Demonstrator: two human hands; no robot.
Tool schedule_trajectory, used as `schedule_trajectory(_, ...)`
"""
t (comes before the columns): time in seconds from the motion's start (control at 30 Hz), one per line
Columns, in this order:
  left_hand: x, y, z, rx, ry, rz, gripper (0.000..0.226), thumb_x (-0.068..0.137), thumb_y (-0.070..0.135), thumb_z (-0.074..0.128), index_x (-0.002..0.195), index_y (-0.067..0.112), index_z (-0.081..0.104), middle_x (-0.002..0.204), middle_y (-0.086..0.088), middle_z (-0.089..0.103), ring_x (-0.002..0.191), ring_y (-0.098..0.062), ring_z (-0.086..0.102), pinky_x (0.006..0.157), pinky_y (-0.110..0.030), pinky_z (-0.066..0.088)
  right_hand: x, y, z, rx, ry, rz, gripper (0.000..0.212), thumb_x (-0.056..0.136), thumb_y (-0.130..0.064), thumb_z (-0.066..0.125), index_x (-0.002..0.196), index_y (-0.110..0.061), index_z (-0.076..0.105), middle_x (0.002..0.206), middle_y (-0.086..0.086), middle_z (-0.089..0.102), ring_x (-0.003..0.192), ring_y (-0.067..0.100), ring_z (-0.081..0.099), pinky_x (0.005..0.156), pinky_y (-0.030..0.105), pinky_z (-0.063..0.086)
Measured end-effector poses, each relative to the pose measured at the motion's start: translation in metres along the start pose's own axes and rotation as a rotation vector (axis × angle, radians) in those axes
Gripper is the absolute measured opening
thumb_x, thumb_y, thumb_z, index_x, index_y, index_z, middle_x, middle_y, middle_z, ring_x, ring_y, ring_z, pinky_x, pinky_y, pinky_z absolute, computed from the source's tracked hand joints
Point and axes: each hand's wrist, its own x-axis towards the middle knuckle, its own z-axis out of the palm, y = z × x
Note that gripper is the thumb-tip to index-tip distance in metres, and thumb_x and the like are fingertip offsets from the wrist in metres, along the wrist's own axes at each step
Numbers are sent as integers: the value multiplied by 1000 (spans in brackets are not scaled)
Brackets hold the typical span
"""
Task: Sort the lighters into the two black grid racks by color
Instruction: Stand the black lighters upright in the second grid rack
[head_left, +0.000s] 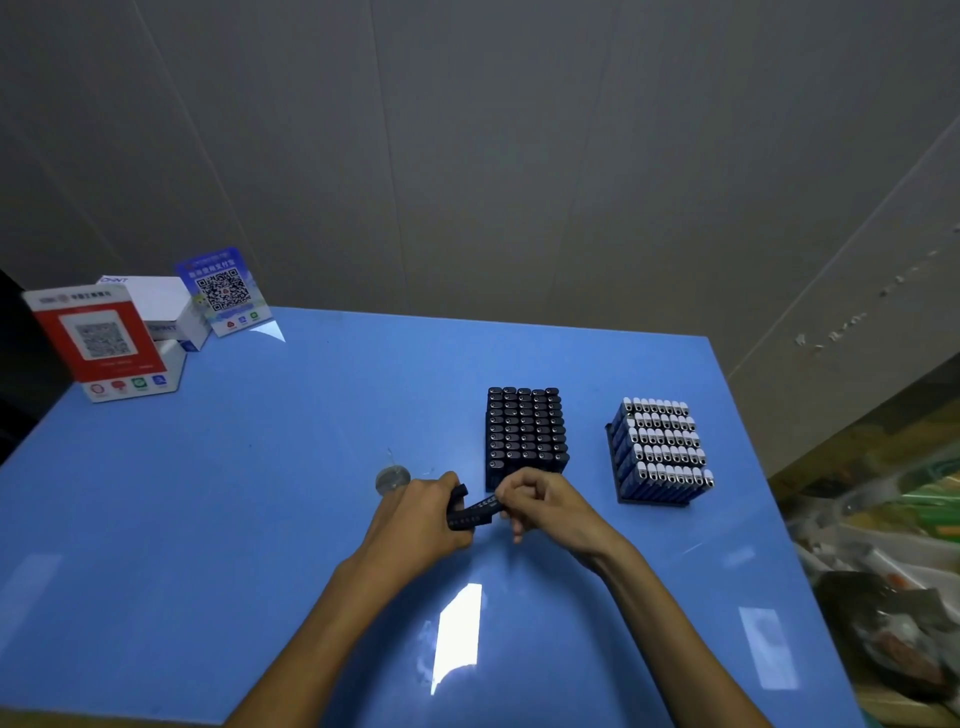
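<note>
The left hand (423, 519) grips black lighters (467, 512) in curled fingers, and the right hand (540, 501) pinches the far end of one of them; pale print runs along the lighters' sides, too small to read. How many the left hand holds cannot be told. Both hands hover over the desk (208, 493), a smooth, glossy blue top that mirrors pale patches of light. Just beyond the right hand stands a black rack (491, 475) packed with upright black lighters in tight rows, their tops rounded. To its right, apart from it, a second rack (652, 500) holds blue lighters (662, 447) with white caps, also in rows. Just left of the left hand lies a small clear round disc (392, 479). At the desk's far left corner stand a red QR card (101, 343), a white box (166, 306) printed "CHNT", and a blue QR card (223, 291); their small lettering is unreadable. Wide bare desk stretches between the hands and that corner. The desk's right edge borders blurred clutter (883, 571), and a grey panelled wall (519, 156) rises behind.
</note>
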Motion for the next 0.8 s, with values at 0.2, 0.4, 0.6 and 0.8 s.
schedule_trajectory(0.2,-6,-15,2,4,32,-45,17,78,29,60,89,18,54,80,1,52,76,-20,48,70,-35,52,-4,1,-19,74,153,-35,13,95,-14,58,97,-4,67,69,5,58,55,15,54,62,31,52)
schedule_trajectory(0.4,-7,-22,6,-23,37,-86,21,79,31,61,81,28,40,91,1,50,74,-19,50,64,-28,42,-7,10,-25,216,165,89,26,99,-8,44,108,-3,68,73,6,56,58,17,56,64,29,53)
schedule_trajectory(0.6,-6,-24,6,-29,66,-83,20,79,30,62,81,27,43,90,1,52,70,-17,47,58,-26,31,-7,11,-20,301,115,148,22,97,-4,43,99,0,64,76,9,57,58,19,54,60,30,53)
schedule_trajectory(0.8,-6,-23,9,-43,70,-85,22,78,30,62,78,27,41,88,1,51,70,-20,47,58,-28,33,-11,10,-21,164,79,42,8,89,4,57,87,-4,58,73,13,59,61,22,59,66,32,55)
